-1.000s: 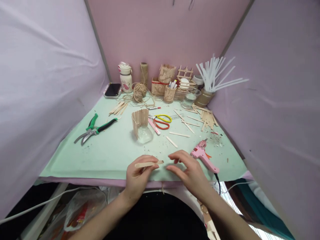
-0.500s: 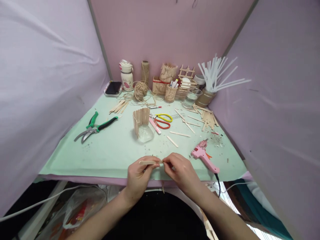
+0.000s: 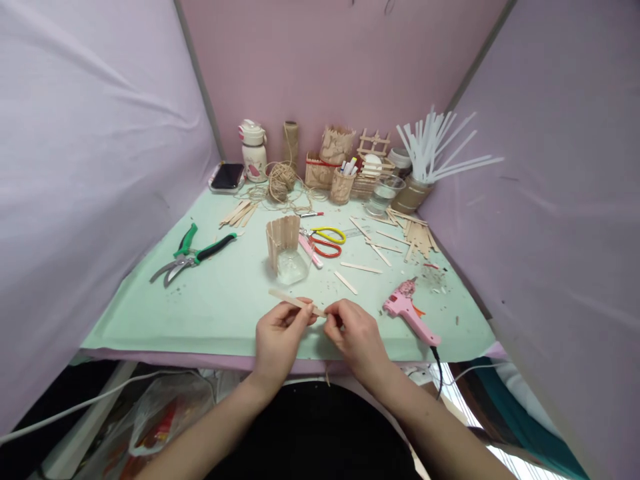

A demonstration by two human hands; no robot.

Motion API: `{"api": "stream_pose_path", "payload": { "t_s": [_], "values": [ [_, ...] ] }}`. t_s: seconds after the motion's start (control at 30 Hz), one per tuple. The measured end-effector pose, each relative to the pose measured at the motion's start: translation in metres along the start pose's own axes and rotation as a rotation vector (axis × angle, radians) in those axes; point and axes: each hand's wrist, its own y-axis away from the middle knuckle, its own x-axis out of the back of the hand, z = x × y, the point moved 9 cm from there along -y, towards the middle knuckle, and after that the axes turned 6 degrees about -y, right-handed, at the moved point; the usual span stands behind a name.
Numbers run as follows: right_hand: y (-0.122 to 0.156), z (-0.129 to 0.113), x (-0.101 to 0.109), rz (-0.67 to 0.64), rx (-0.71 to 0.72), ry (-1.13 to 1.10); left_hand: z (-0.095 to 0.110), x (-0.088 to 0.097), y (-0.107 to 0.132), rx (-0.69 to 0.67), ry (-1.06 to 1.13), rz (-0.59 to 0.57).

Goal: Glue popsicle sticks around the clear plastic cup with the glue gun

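My left hand (image 3: 278, 337) is closed on a flat wooden craft stick (image 3: 293, 302), which slants up to the left above the near edge of the mint-green mat (image 3: 220, 307). My right hand (image 3: 355, 335) pinches the stick's right end with thumb and fingertips. Both hands touch at the middle of the near edge. Beyond them stands a clear glass cup half clad in wooden sticks (image 3: 286, 250).
A pink glue gun (image 3: 407, 308) lies right of my hands, green-handled pruners (image 3: 190, 253) at left. Scissors (image 3: 324, 241), loose sticks (image 3: 413, 237), a twine ball (image 3: 280, 179), a phone (image 3: 227, 177), a bottle (image 3: 253, 152) and a jar of white glue rods (image 3: 425, 163) fill the back.
My right hand moved left from beside the glue gun and took the stick's right end. The stick rose and tilted from level to slanting up-left.
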Motion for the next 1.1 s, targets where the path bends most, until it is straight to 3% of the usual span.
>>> {"api": "stream_pose_path", "payload": {
  "t_s": [0.1,0.23,0.4,0.63,0.77,0.9,1.1],
  "values": [
    [0.0,0.012,-0.003,-0.143,-0.194,-0.237,-0.013,-0.003,-0.005,0.144,0.133,-0.013],
    [0.0,0.011,0.0,-0.162,-0.255,-0.3,-0.011,-0.002,-0.007,0.124,0.151,0.003],
    [0.0,0.011,-0.002,-0.085,-0.209,-0.16,0.004,0.001,0.0,-0.082,-0.005,0.034],
    [-0.001,0.006,-0.011,-0.083,-0.185,-0.044,0.041,0.001,0.016,-0.579,-0.367,0.111],
    [-0.003,0.005,-0.012,-0.086,-0.21,-0.12,0.05,-0.003,0.021,-0.683,-0.407,0.079],
    [-0.004,0.006,-0.008,-0.024,-0.176,-0.093,0.05,-0.003,0.018,-0.639,-0.397,0.064],
    [-0.006,-0.004,-0.006,0.019,-0.056,0.061,0.034,-0.003,0.004,-0.373,-0.287,0.011]
  ]
}}
